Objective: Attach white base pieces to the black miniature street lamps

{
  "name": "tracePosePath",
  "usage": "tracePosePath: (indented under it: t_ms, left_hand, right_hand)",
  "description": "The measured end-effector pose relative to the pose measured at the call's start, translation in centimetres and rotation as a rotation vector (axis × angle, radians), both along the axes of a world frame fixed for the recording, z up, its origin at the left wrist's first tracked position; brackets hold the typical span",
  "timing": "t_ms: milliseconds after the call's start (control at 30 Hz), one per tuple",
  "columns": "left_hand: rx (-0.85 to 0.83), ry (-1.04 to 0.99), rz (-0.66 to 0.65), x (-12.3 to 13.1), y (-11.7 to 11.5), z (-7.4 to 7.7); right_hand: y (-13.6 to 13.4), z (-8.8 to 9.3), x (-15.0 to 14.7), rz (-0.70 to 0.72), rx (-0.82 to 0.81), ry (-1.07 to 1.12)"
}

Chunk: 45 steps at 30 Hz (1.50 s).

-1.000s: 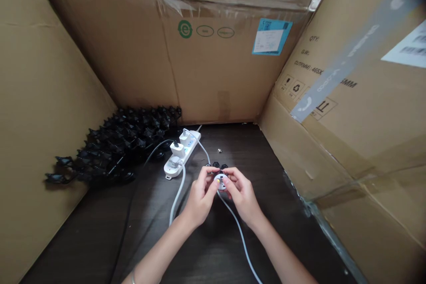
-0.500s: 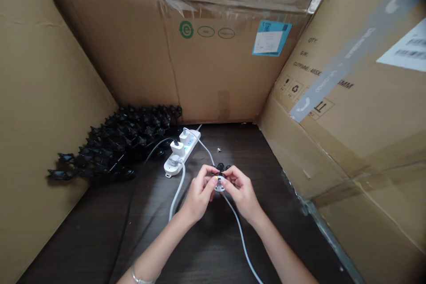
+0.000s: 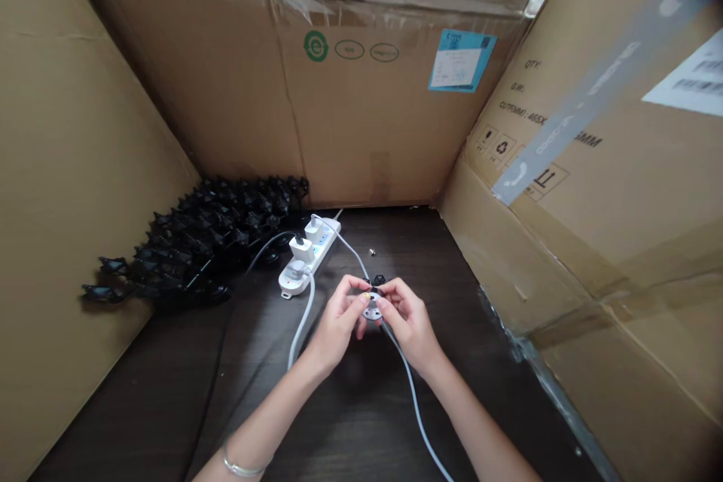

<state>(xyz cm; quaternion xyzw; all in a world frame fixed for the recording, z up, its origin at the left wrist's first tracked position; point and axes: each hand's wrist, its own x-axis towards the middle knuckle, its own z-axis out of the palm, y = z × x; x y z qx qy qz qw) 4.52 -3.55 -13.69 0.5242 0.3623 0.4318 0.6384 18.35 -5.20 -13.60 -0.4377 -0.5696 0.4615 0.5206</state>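
Note:
Between both hands is a small round white disc-shaped part (image 3: 372,312) with small dark openings; its exact kind is too small to make out. My left hand (image 3: 346,316) is closed on its left side, thumb on top. From the right, my right hand (image 3: 407,320) pinches the same part. A tiny yellow spot shows near the left thumb tip. Just beyond the fingertips sits a small black piece (image 3: 379,280), partly hidden by the fingers. A white cable (image 3: 415,399) passes beneath the hands. Farther back a tiny shiny metal piece (image 3: 372,251) lies on the dark table (image 3: 361,422).
A white power strip (image 3: 288,288) with plugged-in adapters and cables stands left of the hands. Many black spiky plastic parts (image 3: 215,233) are heaped behind it. Cardboard boxes wall in the left (image 3: 68,166), back (image 3: 350,128) and right (image 3: 565,256). A black cable (image 3: 215,384) crosses the left.
The white part has tilted slightly between my fingers, and both hands have risen a little in view. More of the black piece beyond them is covered. Both hands keep their grip.

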Motion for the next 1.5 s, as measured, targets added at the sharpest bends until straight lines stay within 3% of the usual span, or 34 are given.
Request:
tracePosePath:
  t_ms: [167, 533, 967, 1167, 1500]
  left_hand:
    - [-0.009, -0.003, 0.03, 0.3, -0.1, -0.1]
    - [0.098, -0.031, -0.021, -0.1, 0.1, 0.6]
    - [0.189, 0.088, 0.088, 0.2, -0.3, -0.4]
    - [0.233, 0.115, 0.134, 0.3, -0.5, -0.7]
    - [0.282, 0.156, 0.053, 0.4, -1.0, -0.1]
  right_hand:
    - [-0.1, 0.0, -0.1, -0.045, 0.013, -0.066]
    - [0.1, 0.1, 0.0, -0.076, 0.013, 0.079]
    - [0.2, -0.2, -0.1, -0.022, 0.022, 0.062]
    - [0.0, 0.0, -0.1, -0.073, 0.053, -0.046]
    - [0.1, -0.6, 0.2, -0.085, 0.12, -0.029]
